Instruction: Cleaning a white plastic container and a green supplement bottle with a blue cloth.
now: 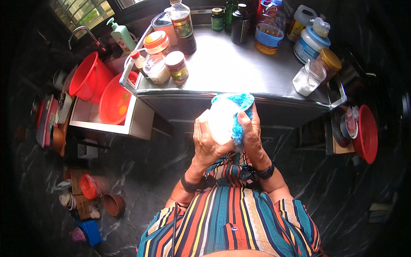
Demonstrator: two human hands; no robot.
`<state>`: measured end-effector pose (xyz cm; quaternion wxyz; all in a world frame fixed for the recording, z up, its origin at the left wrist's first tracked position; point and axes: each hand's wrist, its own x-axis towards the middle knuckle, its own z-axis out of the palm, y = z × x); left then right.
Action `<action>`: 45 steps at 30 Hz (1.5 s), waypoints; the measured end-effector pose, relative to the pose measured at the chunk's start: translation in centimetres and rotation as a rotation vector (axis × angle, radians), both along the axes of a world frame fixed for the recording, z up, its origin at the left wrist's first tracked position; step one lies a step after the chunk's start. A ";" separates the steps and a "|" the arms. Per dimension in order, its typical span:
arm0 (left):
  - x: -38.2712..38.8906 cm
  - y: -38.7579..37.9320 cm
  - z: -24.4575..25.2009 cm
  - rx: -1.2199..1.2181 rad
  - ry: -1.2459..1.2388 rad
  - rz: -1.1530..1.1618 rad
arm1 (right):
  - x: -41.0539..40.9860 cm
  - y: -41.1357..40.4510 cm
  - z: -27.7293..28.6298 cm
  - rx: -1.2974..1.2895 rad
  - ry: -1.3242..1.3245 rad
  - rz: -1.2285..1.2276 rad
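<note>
A pale, rounded container [221, 120], washed out by glare so its exact kind is unclear, is held up in front of my chest, just before the counter's front edge. My left hand [205, 136] grips it from the left and underneath. On its right side my right hand [252, 128] presses a fluffy blue cloth [238, 127], with the thumb over the cloth. Part of the cloth also shows above the container's top. The fingers behind the container are hidden.
Jars [177, 67] and a tall bottle of dark liquid [183, 29] stand left on the metal countertop [221, 64]. An oil bottle [269, 35] and a jar of white powder [309, 77] stand right. A red bucket [88, 77] and red basin [110, 106] occupy the sink area.
</note>
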<state>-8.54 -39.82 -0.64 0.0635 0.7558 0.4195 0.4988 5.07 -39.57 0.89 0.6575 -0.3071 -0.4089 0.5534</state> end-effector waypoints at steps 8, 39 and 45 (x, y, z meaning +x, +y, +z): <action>-1.2 -0.5 -0.8 -0.291 -0.164 -0.195 | 0.1 1.5 -2.1 0.005 0.127 -0.068; -2.1 -0.4 -1.2 -0.859 -0.861 -0.565 | 0.3 1.2 -2.7 0.031 0.166 -0.021; -2.6 -0.3 -2.3 -0.928 -0.917 -0.615 | 0.3 -0.1 -0.1 0.001 0.071 0.150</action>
